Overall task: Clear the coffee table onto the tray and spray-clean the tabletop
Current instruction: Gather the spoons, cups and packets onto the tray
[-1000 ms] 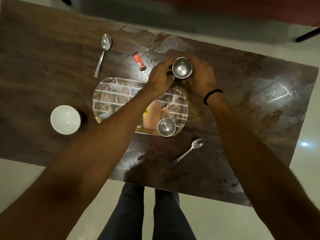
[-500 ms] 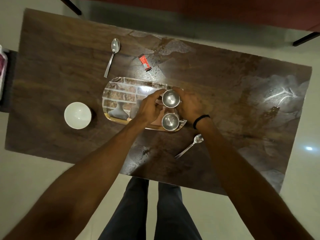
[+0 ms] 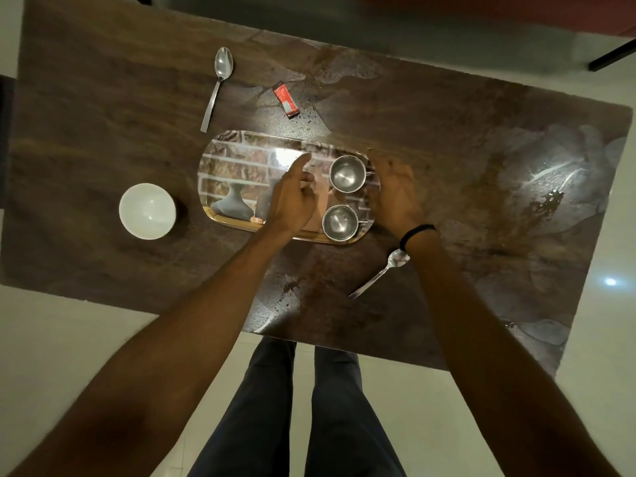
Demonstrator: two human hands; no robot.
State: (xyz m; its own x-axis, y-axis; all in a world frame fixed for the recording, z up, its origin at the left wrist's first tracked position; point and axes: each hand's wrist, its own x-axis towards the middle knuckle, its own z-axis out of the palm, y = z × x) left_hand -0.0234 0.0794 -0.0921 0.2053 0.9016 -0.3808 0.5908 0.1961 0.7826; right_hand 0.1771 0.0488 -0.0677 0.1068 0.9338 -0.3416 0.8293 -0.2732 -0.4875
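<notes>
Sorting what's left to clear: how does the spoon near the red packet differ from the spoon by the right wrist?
The far spoon lies beyond the tray, bowl end away from the person, and looks larger. The near spoon lies on the person's side of the tray, angled, its bowl partly under the right wrist, and looks smaller. Both are shiny metal, lying on the table, not yet on the tray.

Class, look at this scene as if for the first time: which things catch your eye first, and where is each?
Two shiny steel cups stand on the right end of the picture-printed tray at mid-table, with the left hand and right hand open on either side. A white bowl sits left of the tray, and a red sachet lies beyond it.
</notes>
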